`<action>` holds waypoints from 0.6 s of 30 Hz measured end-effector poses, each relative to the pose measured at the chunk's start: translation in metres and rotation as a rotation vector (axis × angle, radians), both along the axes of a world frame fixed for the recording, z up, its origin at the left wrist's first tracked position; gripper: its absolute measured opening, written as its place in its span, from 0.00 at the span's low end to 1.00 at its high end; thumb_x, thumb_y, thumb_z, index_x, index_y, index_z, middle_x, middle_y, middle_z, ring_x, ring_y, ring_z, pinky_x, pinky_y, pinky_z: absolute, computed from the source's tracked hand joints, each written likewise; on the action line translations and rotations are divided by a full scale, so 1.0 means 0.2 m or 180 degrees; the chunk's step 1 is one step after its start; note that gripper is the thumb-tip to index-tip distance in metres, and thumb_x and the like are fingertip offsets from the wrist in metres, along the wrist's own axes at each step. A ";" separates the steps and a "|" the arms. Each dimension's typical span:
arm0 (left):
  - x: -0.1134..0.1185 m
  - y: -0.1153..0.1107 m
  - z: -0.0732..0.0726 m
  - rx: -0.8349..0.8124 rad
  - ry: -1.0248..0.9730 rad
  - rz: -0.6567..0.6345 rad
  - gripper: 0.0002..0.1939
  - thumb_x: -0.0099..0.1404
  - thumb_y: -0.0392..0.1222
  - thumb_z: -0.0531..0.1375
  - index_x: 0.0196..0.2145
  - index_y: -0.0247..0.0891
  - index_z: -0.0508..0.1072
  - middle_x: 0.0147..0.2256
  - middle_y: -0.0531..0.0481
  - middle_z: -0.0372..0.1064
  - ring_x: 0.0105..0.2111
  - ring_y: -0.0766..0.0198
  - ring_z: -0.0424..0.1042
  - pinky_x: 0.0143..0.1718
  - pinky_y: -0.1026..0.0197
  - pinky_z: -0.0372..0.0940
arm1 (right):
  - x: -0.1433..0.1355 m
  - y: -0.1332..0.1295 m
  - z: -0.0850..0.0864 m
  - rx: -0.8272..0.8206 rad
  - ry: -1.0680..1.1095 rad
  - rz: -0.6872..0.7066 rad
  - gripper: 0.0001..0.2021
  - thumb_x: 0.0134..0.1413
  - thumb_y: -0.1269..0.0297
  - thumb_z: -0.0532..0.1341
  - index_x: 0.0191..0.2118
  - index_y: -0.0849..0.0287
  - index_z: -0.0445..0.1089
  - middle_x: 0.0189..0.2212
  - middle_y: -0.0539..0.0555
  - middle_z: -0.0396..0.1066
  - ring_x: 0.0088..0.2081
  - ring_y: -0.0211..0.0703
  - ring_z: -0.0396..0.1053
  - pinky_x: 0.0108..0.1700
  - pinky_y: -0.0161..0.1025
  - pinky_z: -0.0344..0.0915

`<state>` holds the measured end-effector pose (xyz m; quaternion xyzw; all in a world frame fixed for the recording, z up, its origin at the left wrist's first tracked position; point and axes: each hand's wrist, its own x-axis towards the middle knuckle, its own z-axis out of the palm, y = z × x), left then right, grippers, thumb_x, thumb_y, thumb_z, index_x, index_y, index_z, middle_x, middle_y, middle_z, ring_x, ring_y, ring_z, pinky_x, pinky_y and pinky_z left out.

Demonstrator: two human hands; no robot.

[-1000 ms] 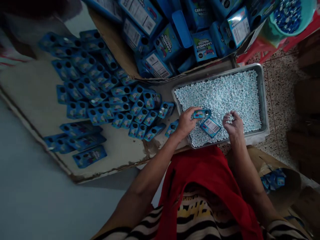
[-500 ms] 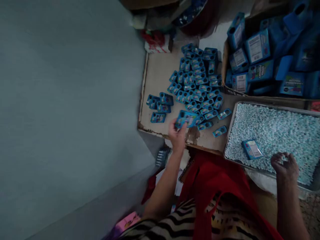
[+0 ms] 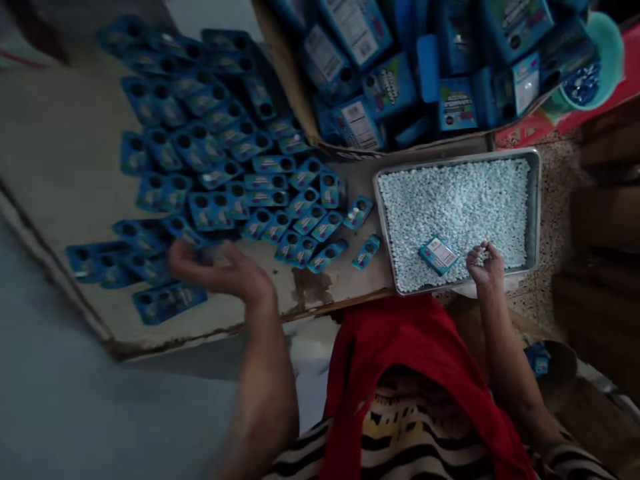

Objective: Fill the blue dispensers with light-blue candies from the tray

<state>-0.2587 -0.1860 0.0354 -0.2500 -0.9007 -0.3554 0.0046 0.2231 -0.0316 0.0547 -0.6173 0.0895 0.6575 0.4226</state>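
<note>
My left hand (image 3: 225,272), smeared by motion, is at the near side of a cluster of small blue cartons (image 3: 215,207) standing on the table. Its thumb and fingers are apart, with no carton visible between them. Over the near edge of a metal tray (image 3: 534,200) is my right hand (image 3: 486,263), fingers curled around a few small whitish pellets. Pale blue and white pellets (image 3: 460,200) fill the tray. On them lies one blue carton (image 3: 439,255), its white label panel facing up. The standing cartons show dark round openings on top.
A large cardboard box (image 3: 345,152) behind the tray is full of blue cartons. A turquoise tub (image 3: 607,60) with shiny blue pieces stands at the back right. The worn table edge (image 3: 190,337) runs along the near side, with a wall beyond at left.
The view has swung right and closer. The blue carton my left hand held is out of its fingers, and that hand has moved left among the standing cartons. My right hand stays curled over the tray.
</note>
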 end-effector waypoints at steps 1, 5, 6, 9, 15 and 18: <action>0.18 0.01 0.02 0.0183 0.0354 -0.0236 0.20 0.74 0.46 0.60 0.58 0.35 0.66 0.56 0.37 0.68 0.57 0.48 0.69 0.64 0.42 0.64 | 0.00 -0.01 0.00 -0.0048 0.0066 -0.0130 0.13 0.71 0.59 0.60 0.33 0.55 0.64 0.20 0.43 0.64 0.18 0.31 0.62 0.19 0.25 0.60; 0.99 0.18 0.05 -0.0351 -0.0138 -0.4077 0.26 0.68 0.29 0.61 0.61 0.46 0.73 0.59 0.42 0.74 0.64 0.49 0.72 0.67 0.44 0.65 | 0.02 -0.07 0.02 -0.0195 0.0358 -0.0546 0.18 0.76 0.58 0.53 0.31 0.55 0.63 0.18 0.42 0.61 0.16 0.30 0.57 0.17 0.25 0.55; 1.15 0.25 0.04 -0.0619 -0.0249 -0.4702 0.35 0.65 0.24 0.59 0.66 0.49 0.70 0.66 0.43 0.70 0.70 0.47 0.66 0.72 0.40 0.60 | 0.02 -0.08 0.02 -0.0211 0.0404 -0.0581 0.18 0.76 0.59 0.53 0.31 0.55 0.63 0.18 0.42 0.61 0.16 0.30 0.57 0.17 0.25 0.54; 1.40 0.46 -0.04 -0.1204 -0.0629 -0.5512 0.46 0.56 0.21 0.61 0.71 0.43 0.66 0.71 0.40 0.66 0.75 0.40 0.59 0.75 0.31 0.53 | 0.04 -0.12 0.05 -0.0283 0.0460 -0.0591 0.17 0.76 0.62 0.52 0.31 0.56 0.65 0.18 0.44 0.62 0.17 0.31 0.57 0.17 0.25 0.55; 1.23 0.63 -0.11 -0.0808 -0.2053 -0.4696 0.41 0.54 0.29 0.64 0.68 0.35 0.72 0.66 0.39 0.74 0.65 0.48 0.74 0.69 0.48 0.67 | -0.06 -0.09 0.19 0.0387 0.0869 -0.0841 0.18 0.77 0.64 0.52 0.31 0.56 0.66 0.26 0.48 0.70 0.27 0.33 0.69 0.29 0.28 0.71; 1.19 0.63 -0.04 -0.0625 -0.2457 -0.4304 0.37 0.55 0.30 0.63 0.64 0.37 0.76 0.61 0.44 0.78 0.60 0.50 0.79 0.66 0.51 0.71 | -0.16 -0.03 0.28 0.1002 0.1110 -0.0503 0.15 0.74 0.59 0.60 0.31 0.54 0.67 0.24 0.46 0.65 0.27 0.35 0.66 0.31 0.32 0.71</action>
